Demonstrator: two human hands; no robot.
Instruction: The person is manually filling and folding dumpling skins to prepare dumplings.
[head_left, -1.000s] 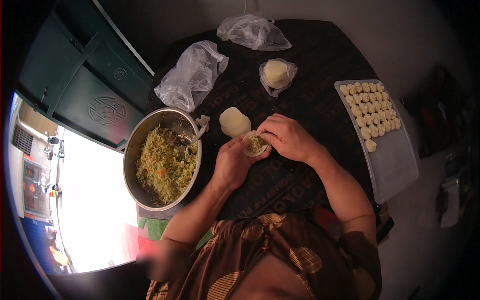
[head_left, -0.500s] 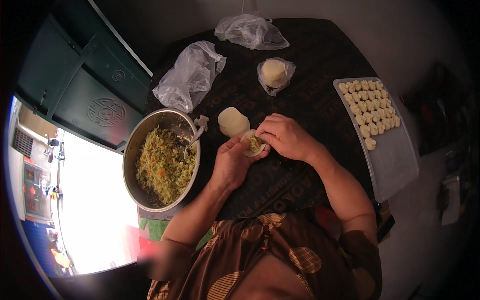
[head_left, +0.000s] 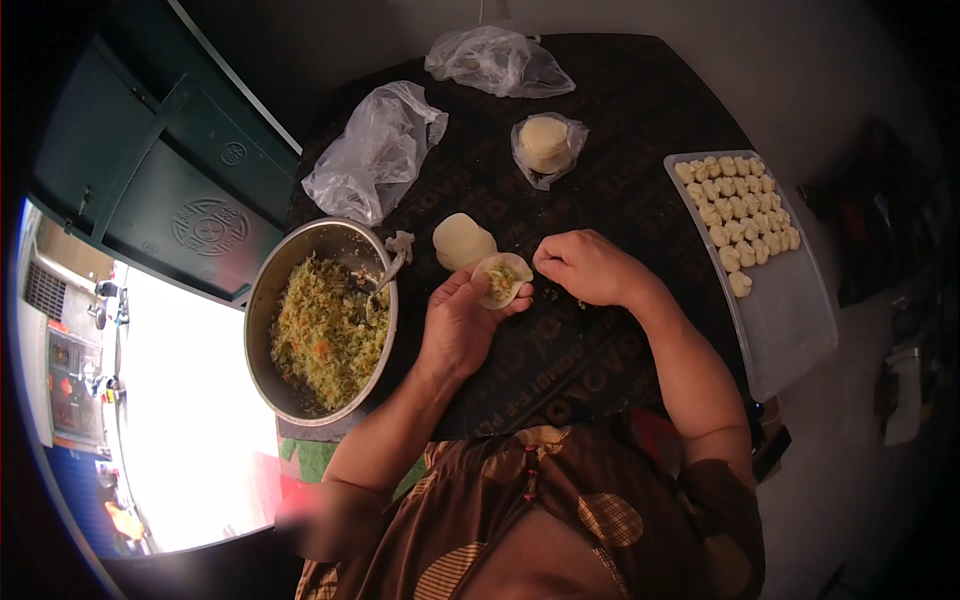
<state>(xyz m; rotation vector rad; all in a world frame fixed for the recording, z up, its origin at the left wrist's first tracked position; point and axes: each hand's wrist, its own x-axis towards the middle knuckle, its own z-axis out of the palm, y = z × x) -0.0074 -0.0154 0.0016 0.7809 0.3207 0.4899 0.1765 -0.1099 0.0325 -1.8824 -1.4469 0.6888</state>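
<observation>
Over the table (head_left: pixel 570 370) — left hand (head_left: pixel 460 325) cupped round a filled wrapper (head_left: pixel 502 281), right hand (head_left: pixel 590 266) curled alongside, seemingly empty.

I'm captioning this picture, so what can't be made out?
In the head view:
Underside of the round white dough wrapper: hidden by the left hand.
Inside the curled right hand: hidden by its back.
Bottom of the round silver metal bowl: covered by shredded green filling.
Bright area outside: washed out by glare.

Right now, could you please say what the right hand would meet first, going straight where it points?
The right hand would probably meet the filled wrapper in the left hand, though depth is unclear.
</observation>
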